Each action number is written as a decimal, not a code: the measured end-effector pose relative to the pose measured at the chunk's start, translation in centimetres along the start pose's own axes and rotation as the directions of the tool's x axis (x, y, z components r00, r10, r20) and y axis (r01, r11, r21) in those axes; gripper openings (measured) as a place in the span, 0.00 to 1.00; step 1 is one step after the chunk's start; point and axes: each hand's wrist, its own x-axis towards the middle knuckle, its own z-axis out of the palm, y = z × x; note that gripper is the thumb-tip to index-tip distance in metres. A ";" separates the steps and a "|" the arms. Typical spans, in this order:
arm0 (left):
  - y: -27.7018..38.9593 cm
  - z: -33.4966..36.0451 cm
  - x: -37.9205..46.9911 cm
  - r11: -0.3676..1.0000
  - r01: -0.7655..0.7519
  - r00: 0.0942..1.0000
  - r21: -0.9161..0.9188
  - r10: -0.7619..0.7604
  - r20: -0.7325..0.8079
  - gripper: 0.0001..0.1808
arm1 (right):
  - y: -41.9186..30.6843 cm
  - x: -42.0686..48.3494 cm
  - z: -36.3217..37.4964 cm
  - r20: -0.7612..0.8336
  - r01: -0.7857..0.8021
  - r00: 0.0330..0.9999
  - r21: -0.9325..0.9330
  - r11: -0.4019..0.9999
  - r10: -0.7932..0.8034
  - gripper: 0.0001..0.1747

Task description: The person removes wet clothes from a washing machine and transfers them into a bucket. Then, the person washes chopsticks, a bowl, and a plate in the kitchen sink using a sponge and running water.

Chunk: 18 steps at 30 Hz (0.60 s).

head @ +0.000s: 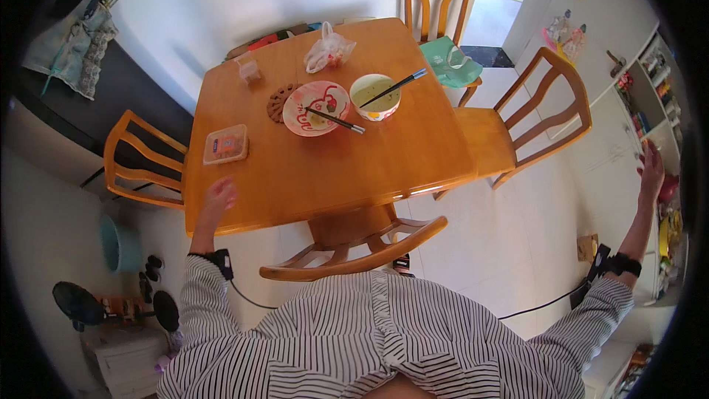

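Observation:
My left hand [221, 193], fingers loosely curled and seemingly empty, is over the near left corner of the wooden dining table [332, 177], just below a clear plastic food container [226, 145]. Far to the right, my right hand [652, 165] reaches beside the cabinet shelves, near a dark red object [668, 188]; whether it touches anything cannot be told. A patterned pink and white plate [310, 94] bears chopsticks [340, 121] and partly covers a brown woven trivet [275, 104]. A bowl [376, 113] of pale liquid has another pair of chopsticks [393, 87] across it. Behind stand a knotted plastic bag [324, 52] and a small clear container [249, 70].
Wooden chairs surround the table: one tucked in front of me [354, 255], one at left [144, 160], one at right [545, 116], one behind [437, 0] holding a green bag [451, 64]. A cardboard box [587, 247] is on the floor by the cabinet [604, 138].

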 end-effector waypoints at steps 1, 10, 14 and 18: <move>0.2 -0.1 -1.3 0.999 0.038 0.998 0.015 -0.037 -0.050 0.21 | 0.1 2.4 1.6 0.059 0.090 0.994 0.022 0.996 -0.091 0.19; -10.7 -9.2 -28.4 0.883 0.375 0.616 -0.281 -0.464 -0.637 0.21 | -3.3 16.1 24.6 0.244 0.124 0.944 0.356 0.926 -0.220 0.19; -14.8 -10.6 -45.9 0.827 0.308 0.278 -0.471 -0.552 -0.786 0.19 | -17.2 7.0 40.4 0.520 0.060 0.696 0.645 0.762 -0.495 0.16; -16.4 -8.2 -56.6 0.746 0.208 0.081 -0.632 -0.657 -0.749 0.18 | -29.6 -9.8 51.0 0.458 0.122 0.410 0.830 0.545 -0.789 0.13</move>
